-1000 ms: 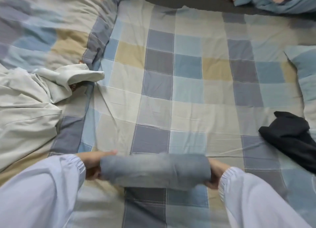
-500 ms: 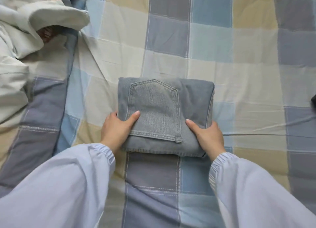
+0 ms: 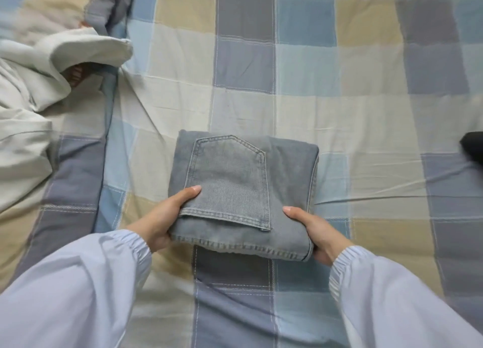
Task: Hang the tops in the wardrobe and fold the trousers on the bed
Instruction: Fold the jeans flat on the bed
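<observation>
Jeans (image 3: 243, 191), folded square with the back pocket up, lie on the checked bedsheet (image 3: 339, 112) near me; I see my left hand (image 3: 162, 217) and right hand (image 3: 317, 232) gripping their near corners, thumbs on top.

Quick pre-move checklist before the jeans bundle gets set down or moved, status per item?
1. Folded jeans compact, pocket face up, no leg trailing: ok.
2. Left hand grips the near left edge, thumb on top: ok.
3. Right hand grips the near right corner, thumb on top: ok.
4. Fingers under the bundle: cannot tell, hidden by the denim.
5. Checked bedsheet beyond the jeans free of other clothes: ok.
6. Neighbours apart from the bundle: white garment at left and dark garment at the right edge, neither touching: ok.
</observation>
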Action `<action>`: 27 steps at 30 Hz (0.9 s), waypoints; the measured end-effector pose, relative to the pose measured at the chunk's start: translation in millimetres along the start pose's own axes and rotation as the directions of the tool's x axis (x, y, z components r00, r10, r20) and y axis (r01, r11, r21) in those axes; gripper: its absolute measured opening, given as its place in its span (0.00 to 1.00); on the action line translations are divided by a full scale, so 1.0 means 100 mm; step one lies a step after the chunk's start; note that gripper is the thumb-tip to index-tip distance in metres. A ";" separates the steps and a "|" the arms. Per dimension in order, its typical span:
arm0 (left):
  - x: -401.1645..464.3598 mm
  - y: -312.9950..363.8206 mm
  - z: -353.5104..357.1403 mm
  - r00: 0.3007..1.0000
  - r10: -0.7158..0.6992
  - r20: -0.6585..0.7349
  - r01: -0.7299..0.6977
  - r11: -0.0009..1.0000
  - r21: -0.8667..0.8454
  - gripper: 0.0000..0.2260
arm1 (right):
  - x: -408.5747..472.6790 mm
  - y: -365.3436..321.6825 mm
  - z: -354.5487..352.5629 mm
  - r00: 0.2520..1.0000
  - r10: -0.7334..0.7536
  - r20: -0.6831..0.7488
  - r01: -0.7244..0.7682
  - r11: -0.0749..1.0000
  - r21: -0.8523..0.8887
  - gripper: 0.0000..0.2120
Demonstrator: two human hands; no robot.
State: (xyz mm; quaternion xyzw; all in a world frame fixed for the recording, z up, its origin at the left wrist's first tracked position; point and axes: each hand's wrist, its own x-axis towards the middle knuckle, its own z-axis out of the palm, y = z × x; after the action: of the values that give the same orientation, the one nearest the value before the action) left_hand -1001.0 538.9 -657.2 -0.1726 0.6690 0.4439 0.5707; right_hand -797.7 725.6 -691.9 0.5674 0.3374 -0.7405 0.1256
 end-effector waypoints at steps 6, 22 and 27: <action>-0.93 0.20 0.29 0.998 0.041 0.050 -0.047 0.989 0.138 0.16 | -1.07 0.32 -0.07 0.991 -0.032 -0.133 0.059 0.978 0.202 0.22; -4.75 0.29 2.27 0.804 0.266 0.532 -0.576 0.570 0.585 0.23 | -5.87 1.26 -0.65 0.648 -0.103 -0.755 0.634 0.622 0.459 0.39; -5.83 -1.03 2.92 0.635 0.031 0.772 -0.749 0.270 0.605 0.29 | -7.02 2.92 -0.41 0.479 0.138 -0.867 0.813 0.304 0.497 0.44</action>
State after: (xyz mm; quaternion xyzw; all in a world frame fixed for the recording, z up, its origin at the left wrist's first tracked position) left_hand -578.3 552.7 -150.1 0.5109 0.5819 0.1704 0.6094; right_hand -372.3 397.7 -151.8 0.6945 0.0295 -0.4581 -0.5539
